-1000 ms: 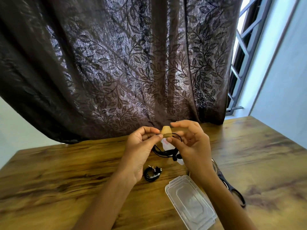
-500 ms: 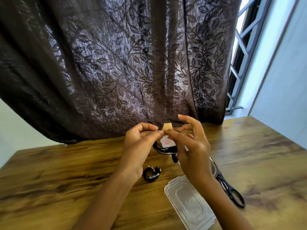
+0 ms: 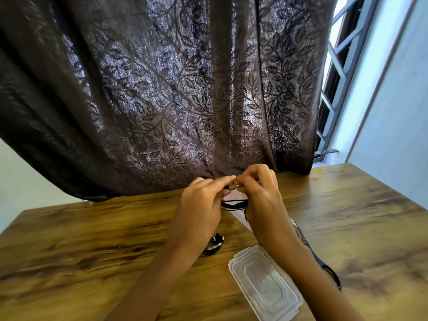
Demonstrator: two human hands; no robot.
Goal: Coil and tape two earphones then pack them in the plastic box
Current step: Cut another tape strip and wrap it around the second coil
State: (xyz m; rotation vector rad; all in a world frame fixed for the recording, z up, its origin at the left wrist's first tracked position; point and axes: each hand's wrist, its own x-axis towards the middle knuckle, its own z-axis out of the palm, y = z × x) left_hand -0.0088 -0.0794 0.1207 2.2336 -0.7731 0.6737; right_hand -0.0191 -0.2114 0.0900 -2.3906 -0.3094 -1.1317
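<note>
1. Head view: we count two earphones, one black coil held between our hands and one coiled earphone lying on the table.
2. Our left hand and right hand both pinch one tan tape piece on the black coil.
3. One plastic box lies near us on the table; one pair of scissors is half hidden by our right forearm.

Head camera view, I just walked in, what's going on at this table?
A person holds a coiled black earphone above the table, with the left hand and right hand both pinching tan tape at the top of the coil. A second coil lies on the table beside the left forearm. The clear box sits by the right forearm, with neither earphone in it yet. Scissors lie partly hidden behind the right arm.
</note>
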